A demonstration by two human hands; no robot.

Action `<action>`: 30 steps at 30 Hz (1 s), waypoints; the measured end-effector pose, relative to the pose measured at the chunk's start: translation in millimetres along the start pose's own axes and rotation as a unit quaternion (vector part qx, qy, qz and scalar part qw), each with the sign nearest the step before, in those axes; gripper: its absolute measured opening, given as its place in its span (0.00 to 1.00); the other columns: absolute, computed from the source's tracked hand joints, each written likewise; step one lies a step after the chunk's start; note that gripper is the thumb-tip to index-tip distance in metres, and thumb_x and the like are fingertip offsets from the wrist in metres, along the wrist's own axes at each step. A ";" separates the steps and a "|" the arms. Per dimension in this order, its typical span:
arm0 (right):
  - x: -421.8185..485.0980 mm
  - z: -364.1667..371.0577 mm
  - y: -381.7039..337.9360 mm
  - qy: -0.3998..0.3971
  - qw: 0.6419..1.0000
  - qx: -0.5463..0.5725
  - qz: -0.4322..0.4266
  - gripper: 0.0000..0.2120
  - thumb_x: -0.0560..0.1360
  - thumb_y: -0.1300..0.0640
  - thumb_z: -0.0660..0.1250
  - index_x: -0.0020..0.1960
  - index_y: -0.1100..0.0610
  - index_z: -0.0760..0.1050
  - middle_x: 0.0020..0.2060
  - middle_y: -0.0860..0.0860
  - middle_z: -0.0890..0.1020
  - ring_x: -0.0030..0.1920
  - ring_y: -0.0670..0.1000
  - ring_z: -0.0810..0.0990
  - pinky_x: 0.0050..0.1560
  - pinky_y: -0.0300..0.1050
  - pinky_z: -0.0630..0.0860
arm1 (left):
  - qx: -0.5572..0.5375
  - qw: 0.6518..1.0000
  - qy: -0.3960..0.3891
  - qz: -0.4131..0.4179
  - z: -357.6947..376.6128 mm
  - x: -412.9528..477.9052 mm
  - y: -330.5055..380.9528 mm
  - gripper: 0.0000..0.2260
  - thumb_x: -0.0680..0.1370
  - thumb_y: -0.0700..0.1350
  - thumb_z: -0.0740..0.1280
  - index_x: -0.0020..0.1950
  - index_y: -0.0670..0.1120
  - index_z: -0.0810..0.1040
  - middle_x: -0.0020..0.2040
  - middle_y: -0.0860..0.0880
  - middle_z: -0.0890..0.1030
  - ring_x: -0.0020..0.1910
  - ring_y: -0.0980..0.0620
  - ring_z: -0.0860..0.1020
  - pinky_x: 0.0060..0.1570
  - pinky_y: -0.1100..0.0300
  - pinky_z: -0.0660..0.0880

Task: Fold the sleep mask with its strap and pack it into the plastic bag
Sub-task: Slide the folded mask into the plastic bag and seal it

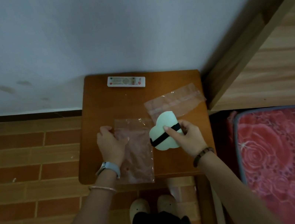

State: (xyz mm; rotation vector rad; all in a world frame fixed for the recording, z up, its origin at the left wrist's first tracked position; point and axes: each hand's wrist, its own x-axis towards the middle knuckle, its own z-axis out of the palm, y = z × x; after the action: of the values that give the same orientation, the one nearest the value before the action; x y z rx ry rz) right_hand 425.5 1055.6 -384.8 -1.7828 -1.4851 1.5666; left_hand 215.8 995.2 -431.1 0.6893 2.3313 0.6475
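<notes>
**Right hand holds the folded mask, left hand rests on the bag**

The right hand [187, 136] is closed around the folded sleep mask [163, 134]. The index finger lies stretched on top and presses on the black strap [164, 136], which runs across the pale mask like a band. The other fingers curl around the right side of the mask, and the thumb is hidden under it. The wrist is bent a little to the left, with a dark bead bracelet [202, 156] on it, and the forearm comes in from the lower right.

The left hand [110, 145] lies on the left edge of a clear plastic bag [138, 152]. The palm faces down and the fingers are bent loosely on the film; I cannot tell if they pinch the plastic or only press on it. This wrist carries a watch [107, 168] with a pale band, and a thin bangle [103, 188] sits lower on the forearm.

The mask is near the middle of the small wooden table [98, 100], just beside the right edge of the bag and outside it. The bag reaches over the near edge of the table. A second plastic bag [175, 102] lies toward the far right corner, and the top of the mask overlaps it. A white remote control [126, 82] lies along the far edge
</notes>
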 end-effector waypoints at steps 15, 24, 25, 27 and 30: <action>-59.7 -43.2 -94.2 -0.065 0.996 -0.021 -0.058 0.16 0.67 0.54 0.77 0.52 0.49 0.77 0.46 0.46 0.83 0.50 0.47 0.82 0.44 0.40 0.82 | -0.129 0.989 -0.074 0.028 -84.3 -52.9 67.4 0.03 0.77 0.48 0.70 0.44 0.51 0.79 0.45 0.55 0.82 0.48 0.55 0.80 0.41 0.63 0.74; -180.3 -91.8 -254.8 -0.092 0.934 -0.153 -0.310 0.14 0.66 0.59 0.78 0.50 0.60 0.81 0.54 0.48 0.76 0.56 0.44 0.75 0.58 0.29 0.70 | -0.169 0.958 -0.060 0.224 -240.2 -157.0 172.4 0.03 0.77 0.45 0.70 0.44 0.51 0.79 0.41 0.56 0.84 0.44 0.63 0.81 0.43 0.72 0.76; -192.5 -97.3 -268.5 -0.094 0.926 -0.158 -0.330 0.14 0.66 0.60 0.78 0.50 0.60 0.81 0.57 0.48 0.75 0.59 0.45 0.74 0.60 0.31 0.70 | -0.168 0.953 -0.058 0.245 -253.7 -167.1 180.1 0.03 0.77 0.45 0.70 0.44 0.50 0.79 0.41 0.55 0.84 0.44 0.63 0.82 0.43 0.72 0.75; -213.1 -106.3 -290.3 -0.098 0.912 -0.178 -0.356 0.13 0.66 0.60 0.78 0.49 0.60 0.81 0.60 0.47 0.72 0.61 0.45 0.73 0.61 0.26 0.67 | -0.159 0.944 -0.052 0.284 -275.3 -186.3 190.9 0.04 0.77 0.44 0.70 0.43 0.50 0.79 0.42 0.58 0.83 0.44 0.64 0.81 0.43 0.75 0.74; -236.1 -113.2 -312.2 -0.107 0.891 -0.211 -0.388 0.14 0.67 0.58 0.78 0.49 0.59 0.80 0.61 0.46 0.71 0.61 0.43 0.71 0.60 0.22 0.63 | -0.157 0.933 -0.056 0.318 -298.8 -212.2 200.1 0.04 0.77 0.43 0.69 0.43 0.51 0.78 0.44 0.61 0.82 0.46 0.64 0.80 0.44 0.74 0.74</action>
State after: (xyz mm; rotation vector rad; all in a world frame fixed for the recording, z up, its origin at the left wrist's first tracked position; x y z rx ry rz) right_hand 414.3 1021.0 21.0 -0.9429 -2.3887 1.0819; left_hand 220.4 933.4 -18.2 1.2983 1.8165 1.1947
